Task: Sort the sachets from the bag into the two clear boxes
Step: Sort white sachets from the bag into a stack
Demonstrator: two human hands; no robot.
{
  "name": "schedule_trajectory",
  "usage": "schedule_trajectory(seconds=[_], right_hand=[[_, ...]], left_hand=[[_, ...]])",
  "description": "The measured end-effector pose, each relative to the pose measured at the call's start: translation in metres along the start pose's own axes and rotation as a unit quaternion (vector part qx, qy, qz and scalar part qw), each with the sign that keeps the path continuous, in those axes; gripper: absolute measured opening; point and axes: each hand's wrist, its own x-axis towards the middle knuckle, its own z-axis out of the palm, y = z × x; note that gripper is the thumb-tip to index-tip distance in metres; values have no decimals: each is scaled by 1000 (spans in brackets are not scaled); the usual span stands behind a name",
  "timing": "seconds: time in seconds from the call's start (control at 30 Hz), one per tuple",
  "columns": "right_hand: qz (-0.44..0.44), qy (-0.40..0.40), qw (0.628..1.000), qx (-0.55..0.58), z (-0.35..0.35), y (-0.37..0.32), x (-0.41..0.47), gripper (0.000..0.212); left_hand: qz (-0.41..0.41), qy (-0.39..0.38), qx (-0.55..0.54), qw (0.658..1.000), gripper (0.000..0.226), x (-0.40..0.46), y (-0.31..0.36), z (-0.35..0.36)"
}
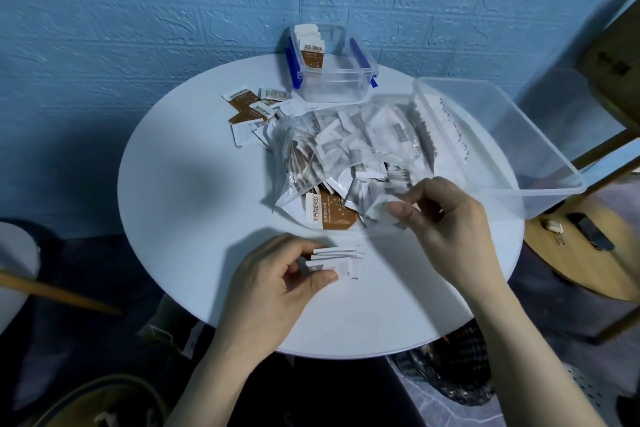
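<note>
Left hand (277, 282) pinches a stack of flat white paper sachets (341, 262), long axis running left-right, just above the round white tabletop (194, 218); right hand (440, 215) pinches another white sachet (377, 210) at the clear plastic bag (349, 146).

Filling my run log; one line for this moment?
left hand: holds white sachets | right hand: pinches sachet at bag

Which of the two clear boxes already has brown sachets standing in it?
The smaller box with blue clips by the wall holds them. The bigger box on the right has no clips.
</note>
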Motion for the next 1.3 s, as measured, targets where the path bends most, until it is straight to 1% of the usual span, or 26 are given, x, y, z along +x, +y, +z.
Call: schedule_trajectory(seconds=[0.1, 0.17, 0.2, 0.3, 0.33, 0.43, 0.47, 0.53, 0.6, 0.67, 0.73, 0.8, 0.9, 0.97, 1.07, 1.2, 1.3], right_hand=[[56, -14, 989, 138, 1, -7, -9, 22], [78, -47, 972, 216, 6, -9, -16, 20], [87, -68, 964, 243, 9, -9, -20, 19], [114, -111, 938, 307, 18, -5, -29, 35], [117, -122, 934, 314, 20, -4, -30, 36], [113, -151, 941, 279, 19, -3, -33, 21], [108, -161, 948, 253, 19, -2, -33, 16], [83, -177, 963, 183, 19, -2, -33, 6], [42, -179, 977, 111, 18, -2, -32, 14], [1, -182, 981, 67, 16, -2, -32, 21], [-5, -180, 981, 69, 14, -4, -34, 20], [9, -180, 977, 115, 12, -7, -36, 19], [33, -214, 955, 201, 11, -12, -41, 22], [43, -229, 948, 219, 13, -12, -43, 25], [39, -227, 955, 187, 17, -11, -41, 30], [22, -215, 970, 114, 18, -10, -40, 26], [18, -215, 971, 102, 16, -10, -40, 23]], left_hand=[[-6, 2, -8, 1000, 29, 0, 1, 1], [-14, 4, -15, 1000, 33, 0, 0, 1], [-18, 3, -18, 1000, 36, 0, 0, 1], [-29, -4, -19, 999, 47, 0, 1, 1], [-30, -3, -16, 999, 52, 1, 0, 1], [-22, -8, -4, 1000, 63, 2, -1, 0], [-16, -13, 0, 1000, 63, 3, -1, 0], [-8, -21, -5, 1000, 55, 3, -1, 0], [-10, -21, -16, 1000, 42, 2, -1, 0], [-12, -15, -19, 1000, 37, 2, 0, 0], [5, -8, -10, 1000, 35, 2, 1, 0], [11, 2, -2, 1000, 35, 3, 1, 0], [-1, 11, -16, 1000, 34, 4, 1, 0], [-10, 7, -39, 999, 31, 6, 1, -2], [-39, -16, -81, 996, 37, 9, 3, -3], [-57, -50, -117, 990, 40, 12, 7, 0], [-70, -50, -135, 987, 39, 12, 7, 3]])
